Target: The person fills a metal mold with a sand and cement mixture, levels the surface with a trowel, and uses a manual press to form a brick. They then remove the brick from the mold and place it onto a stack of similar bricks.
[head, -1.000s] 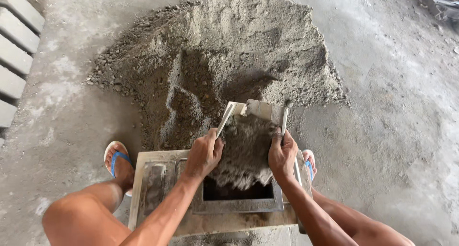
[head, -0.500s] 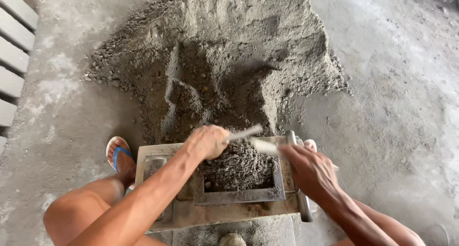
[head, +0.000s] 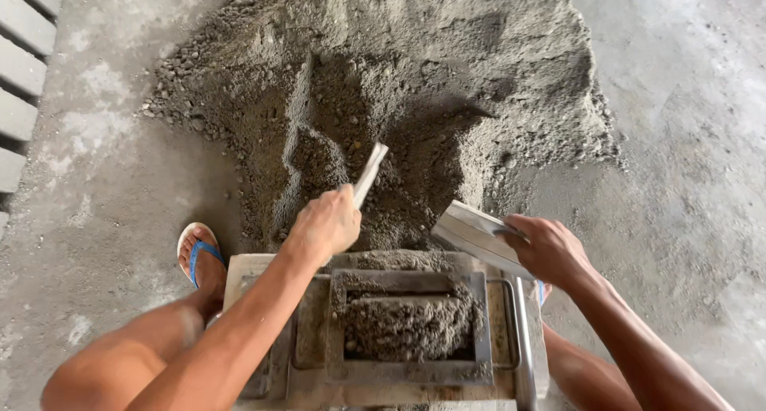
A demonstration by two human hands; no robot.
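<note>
Metal mould (head: 408, 325) sits right below me on the concrete floor (head: 104, 187), between my legs, its middle cavity packed with dark damp grey mix (head: 407, 325) up to about the rim, surface rough and lumpy, some mix spilled on the far edge of the frame. A metal bar handle runs down the mould's right side. My left hand (head: 327, 223) is over the far left corner of the mould, fingers curled tight into a fist around a thin flat pale stick (head: 369, 174); the stick pokes up and away from my fist toward the pile, tilted right, its tip clear of the mix. My right hand (head: 550, 247) is off the far right corner of the mould, fingers wrapped over the near edge of a flat grey metal plate (head: 472, 234), clamped on it; the plate is tilted, its left end hanging just above the mould's far right corner, can't tell if it touches. The hands are well apart, mould cavity between and just below them. Beyond the mould is a big heap of sand-cement mix (head: 415, 100), darker and scooped out nearest me. My left foot in a blue-strapped flip-flop (head: 199, 255) is planted just left of the mould. Grey blocks (head: 24, 68) lined up at the far left edge.
</note>
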